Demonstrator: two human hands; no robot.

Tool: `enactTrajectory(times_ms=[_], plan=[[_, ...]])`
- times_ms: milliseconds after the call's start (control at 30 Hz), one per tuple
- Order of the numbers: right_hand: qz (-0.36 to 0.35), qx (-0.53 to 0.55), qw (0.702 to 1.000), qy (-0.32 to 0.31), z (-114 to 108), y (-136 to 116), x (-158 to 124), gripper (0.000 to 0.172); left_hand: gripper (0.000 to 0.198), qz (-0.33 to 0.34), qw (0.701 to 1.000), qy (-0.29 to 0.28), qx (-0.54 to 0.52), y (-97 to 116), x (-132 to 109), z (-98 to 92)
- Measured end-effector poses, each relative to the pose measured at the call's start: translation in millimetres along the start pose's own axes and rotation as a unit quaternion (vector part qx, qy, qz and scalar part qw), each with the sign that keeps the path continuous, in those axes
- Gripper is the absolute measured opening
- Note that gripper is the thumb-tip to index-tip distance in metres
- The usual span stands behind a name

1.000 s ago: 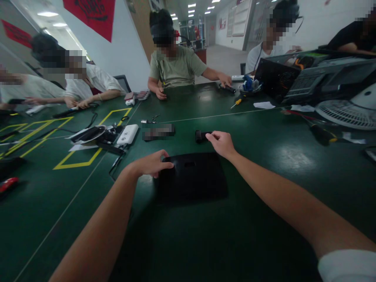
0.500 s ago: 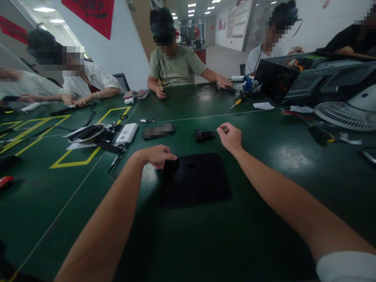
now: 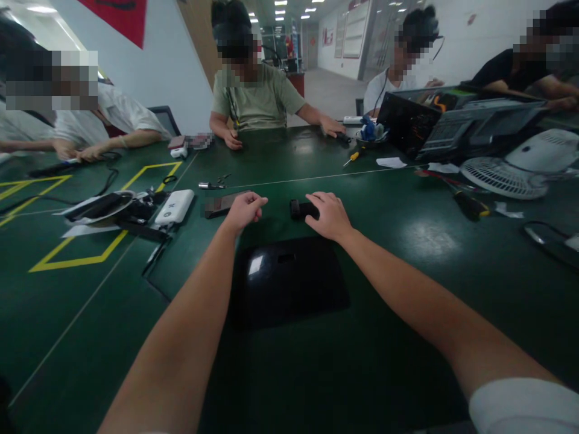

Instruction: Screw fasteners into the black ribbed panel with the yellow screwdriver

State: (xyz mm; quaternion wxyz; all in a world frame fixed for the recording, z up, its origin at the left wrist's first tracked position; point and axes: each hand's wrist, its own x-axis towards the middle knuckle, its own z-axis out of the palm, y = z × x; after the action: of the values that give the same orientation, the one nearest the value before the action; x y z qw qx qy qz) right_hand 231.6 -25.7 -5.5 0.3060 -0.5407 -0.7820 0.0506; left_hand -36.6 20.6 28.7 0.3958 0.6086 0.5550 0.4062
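A glossy black flat panel (image 3: 294, 289) with rounded corners and a small slot lies on the green table in front of me. Beyond its far edge, my right hand (image 3: 330, 216) has thumb and fingers around the right end of a short black part (image 3: 298, 209) with a thicker left end. The palm side is hidden. My left hand (image 3: 246, 211) hovers above the panel's far left corner with its fingers curled together, and nothing shows in them. Just behind it lies a dark flat object (image 3: 220, 206), partly blurred out and partly covered by the hand.
To the left, a dish of dark parts (image 3: 106, 208) stands beside a white box (image 3: 175, 207) and cables. A metal piece (image 3: 208, 185) lies farther back. On the right are screwdrivers (image 3: 470, 205), a white fan (image 3: 506, 175) and an opened computer case (image 3: 474, 123). Several people sit around the table.
My left hand has left the panel's corner and moved forward, its fingers curling in. My right hand has closed in on the short black part. The view has shifted slightly right.
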Motion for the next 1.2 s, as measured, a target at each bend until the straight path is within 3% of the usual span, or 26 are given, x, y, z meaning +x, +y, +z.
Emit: enactTrajectory(times_ms=[200, 500, 567, 667, 800, 933, 1067, 1200], plan=[[0.0, -0.04, 0.997, -0.069, 10.0, 1.3, 6.9, 0.068, 0.026, -0.025, 0.994, 0.041, -0.098, -21.6, -1.9, -2.8], [-0.006, -0.034, 0.996, -0.087, 12.1, 1.0, 10.0, 0.062, 0.026, -0.018, 0.992, 0.061, -0.108, -21.9, -5.3, 1.1], [-0.005, -0.011, 0.998, -0.064, 10.5, -0.6, 7.6, 0.06, 0.026, -0.019, 0.992, 0.061, -0.107, -22.7, -5.4, 0.4], [0.023, 0.067, 0.997, 0.025, 8.0, -4.9, 3.8, 0.06, 0.025, -0.018, 0.992, 0.061, -0.112, -24.0, -5.6, 0.0], [0.132, 0.269, 0.95, 0.085, 6.9, -10.2, 0.1, 0.061, 0.022, -0.011, 0.99, 0.061, -0.127, -24.6, -5.9, 0.4], [0.225, 0.422, 0.878, 0.036, 9.4, -11.8, -1.8, 0.045, 0.02, -0.011, 0.99, 0.06, -0.13, -24.8, -5.4, 0.8], [0.244, 0.494, 0.834, 0.001, 9.9, -15.4, -1.9, 0.058, 0.021, -0.017, 0.99, 0.062, -0.122, -24.2, -5.4, 0.8], [0.231, 0.507, 0.83, -0.005, 9.1, -23.2, -6.4, 0.057, 0.02, -0.021, 0.99, 0.06, -0.126, -22.0, -6.5, 0.9]])
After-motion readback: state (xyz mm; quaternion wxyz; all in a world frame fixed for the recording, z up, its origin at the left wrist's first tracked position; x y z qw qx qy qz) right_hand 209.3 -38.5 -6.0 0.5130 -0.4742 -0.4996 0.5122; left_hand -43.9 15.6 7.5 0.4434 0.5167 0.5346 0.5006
